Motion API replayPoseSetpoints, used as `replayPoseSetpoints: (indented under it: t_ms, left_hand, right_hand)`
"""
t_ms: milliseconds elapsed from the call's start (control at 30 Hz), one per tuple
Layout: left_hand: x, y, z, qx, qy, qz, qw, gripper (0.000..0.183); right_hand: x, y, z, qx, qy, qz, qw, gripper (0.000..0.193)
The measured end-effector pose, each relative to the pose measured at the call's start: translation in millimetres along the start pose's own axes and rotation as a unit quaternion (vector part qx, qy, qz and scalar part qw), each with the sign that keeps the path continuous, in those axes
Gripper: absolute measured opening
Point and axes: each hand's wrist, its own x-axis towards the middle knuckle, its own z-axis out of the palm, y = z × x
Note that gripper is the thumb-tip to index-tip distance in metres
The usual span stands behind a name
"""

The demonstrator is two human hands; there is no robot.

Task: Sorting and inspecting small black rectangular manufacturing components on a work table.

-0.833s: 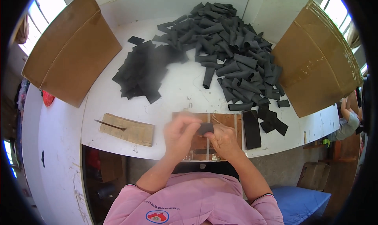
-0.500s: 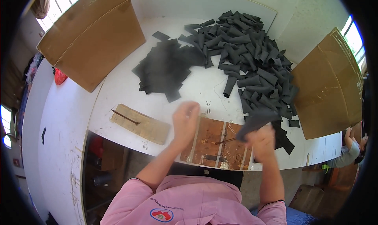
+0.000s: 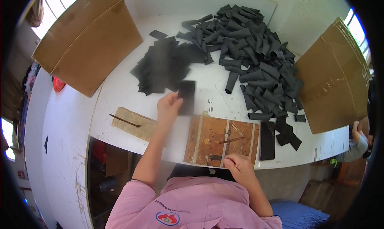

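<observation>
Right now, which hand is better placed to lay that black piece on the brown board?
Probably the left hand: it holds the piece by its edge, near the board's far left corner. The right hand is at the near edge, away from the piece.

Workshop, production-type. Scuffed white desk (image 3: 120, 87) carries a big heap of rolled dark pieces (image 3: 252, 55) toward the far edge, plus a pile of flat dark pieces (image 3: 160, 69) left of it. Large cardboard left box (image 3: 88, 41) at far left corner, similar right box (image 3: 336, 77) along right edge. Worn, taped brown board (image 3: 203, 135) at near edge. Co-worker's sleeve (image 3: 349, 153) beyond right edge; barred window (image 3: 56, 7) past far left corner.
</observation>
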Motion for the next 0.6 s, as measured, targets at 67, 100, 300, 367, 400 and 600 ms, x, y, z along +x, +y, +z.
replayPoseSetpoints:
  t_ms: [67, 100, 300, 367, 400, 600]
  left_hand:
    - [-43, 23, 0, -0.131, -0.18, -0.08, 0.972, 0.011]
    - [-62, 31, 1, -0.18, -0.264, -0.116, 0.941, 0.011]
    - [-120, 62, 33, -0.144, -0.336, -0.075, 0.928, 0.01]
    - [-134, 65, 50, -0.142, -0.259, -0.091, 0.951, 0.013]
    - [-138, 66, 59, -0.133, -0.172, -0.098, 0.971, 0.017]
    - [-161, 70, 72, -0.147, -0.111, -0.036, 0.982, 0.018]
  right_hand:
    - [-2, -15, 6, 0.009, 0.021, -0.04, 0.999, 0.014]
    - [-1, -24, 7, 0.053, 0.035, -0.004, 0.998, 0.012]
    - [-6, -18, 21, 0.151, 0.119, 0.006, 0.981, 0.013]
    - [-10, -12, 22, 0.183, 0.147, 0.047, 0.971, 0.012]
    - [-8, -11, 21, 0.165, 0.176, 0.044, 0.969, 0.011]
    - [-10, -7, 8, -0.032, 0.269, -0.034, 0.962, 0.012]
